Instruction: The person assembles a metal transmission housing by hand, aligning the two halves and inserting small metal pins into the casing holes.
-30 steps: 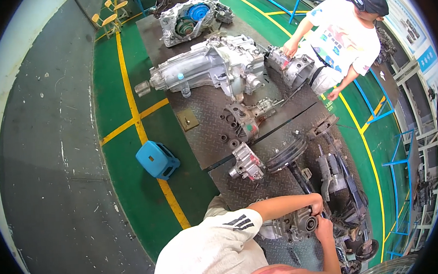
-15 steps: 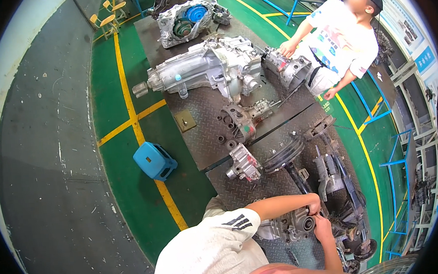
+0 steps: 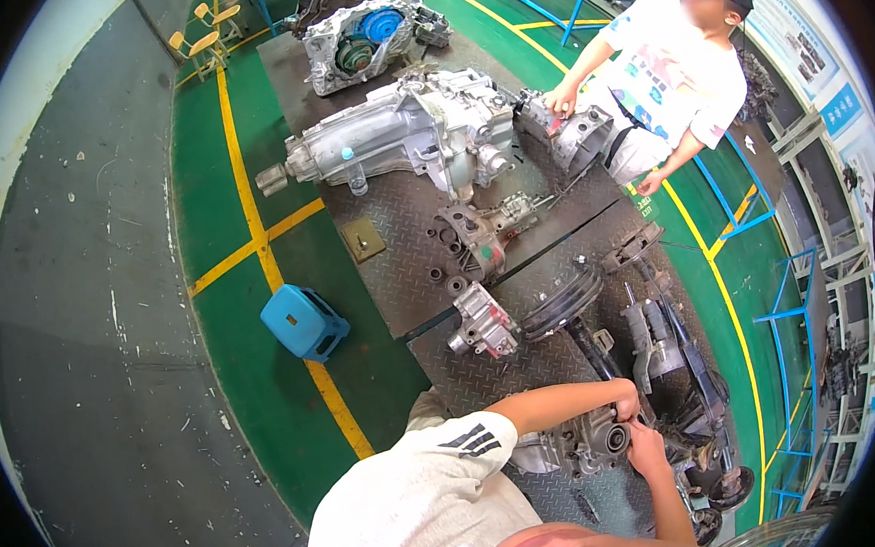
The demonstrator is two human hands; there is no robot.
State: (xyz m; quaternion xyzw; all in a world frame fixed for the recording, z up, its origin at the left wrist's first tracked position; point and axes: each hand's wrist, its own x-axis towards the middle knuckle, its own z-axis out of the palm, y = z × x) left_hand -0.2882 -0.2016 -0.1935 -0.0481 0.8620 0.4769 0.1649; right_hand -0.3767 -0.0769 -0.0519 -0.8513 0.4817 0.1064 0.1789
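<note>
My left hand is at the far edge of a metal gear housing, its fingers curled inward. Just nearer, my right hand reaches in beside the housing's round bore, and its fingertips meet those of the left. Both hands look closed; whatever lies between the fingers is too small or hidden to make out. The housing rests on the dark steel-plate table top. Close past my left hand runs a dark shaft with a large round disc on its end.
Suspension struts and other dark parts lie to the right. Further off are a small valve-like casting, an opened gear case, a long silver transmission and a water bottle. A person touches another casing. A blue stool stands left.
The whole view has shifted slightly. My hands stay together at the housing, with only a small shift of the fingers. The other person's hand stays on the casing.
</note>
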